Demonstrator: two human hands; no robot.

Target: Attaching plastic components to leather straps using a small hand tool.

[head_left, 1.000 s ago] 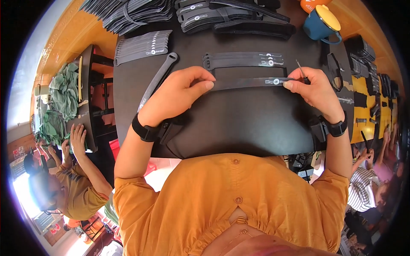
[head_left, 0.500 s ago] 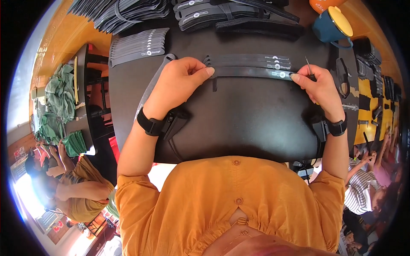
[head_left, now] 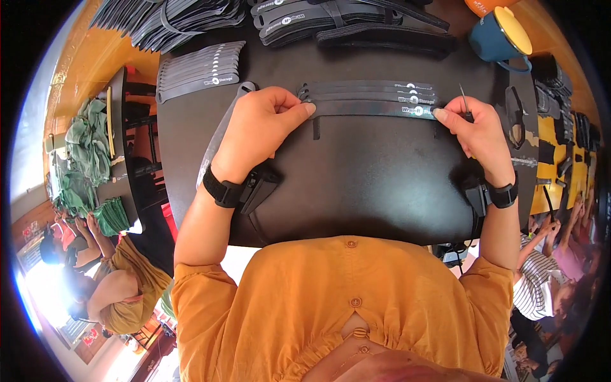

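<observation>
Black work mat point(head_left: 356, 191) over an orange-brown wooden bench point(head_left: 83, 70), bowed by the lens. Left hand point(head_left: 261, 124) flat-curled on the mat, fingertips point(head_left: 308, 109) pressing down the left end of a long black strap point(head_left: 369, 109); right hand point(head_left: 477, 130) pinching the strap's right end by its white label, a thin pointed tool point(head_left: 464, 100) upright between the fingers. Hands well apart, one at each end, strap stretched flat between them. Just beyond, touching edge to edge, a short row of finished straps point(head_left: 369, 89). Farther left on the mat, a fanned pile of grey straps point(head_left: 197, 67); along the far edge, heaped black straps point(head_left: 344, 19). Blue mug point(head_left: 496, 38) with yellow inside at the far right corner. Black wristbands on both wrists, small black devices clipped beside them. Right edge: yellow cutting board point(head_left: 550, 153) with black offcuts. Lower left, below bench level, a seated person in an orange top point(head_left: 121, 293) near folded green cloth point(head_left: 83, 159); lower right, another person in a striped shirt point(head_left: 534, 286)
</observation>
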